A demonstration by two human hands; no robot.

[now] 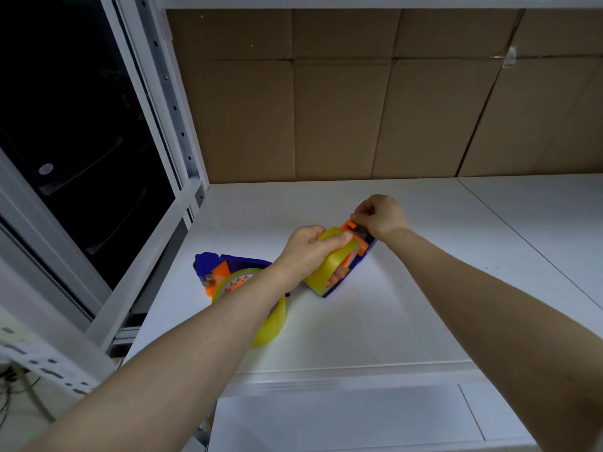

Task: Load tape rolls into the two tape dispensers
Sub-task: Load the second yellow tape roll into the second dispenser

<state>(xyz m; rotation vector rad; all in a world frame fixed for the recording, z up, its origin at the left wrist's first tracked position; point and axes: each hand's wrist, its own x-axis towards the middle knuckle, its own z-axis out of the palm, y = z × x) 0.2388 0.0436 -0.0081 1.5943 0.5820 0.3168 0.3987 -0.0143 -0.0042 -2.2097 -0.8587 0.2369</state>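
Two blue and orange tape dispensers lie on the white shelf (391, 314). The right dispenser (357, 256) carries a yellowish clear tape roll (329, 267), and my left hand (308, 251) grips that roll from above. My right hand (380, 215) pinches at the orange front end of this dispenser, apparently on the tape's free end. The left dispenser (225, 267) lies by the shelf's left side with a second yellowish tape roll (261, 308) on it, partly hidden under my left forearm.
Brown cardboard (359, 109) lines the back of the shelf. A white metal upright (169, 93) and a dark window (65, 125) stand at the left. The shelf's front edge (326, 375) runs below my arms, with a lower white surface (342, 415) beneath.
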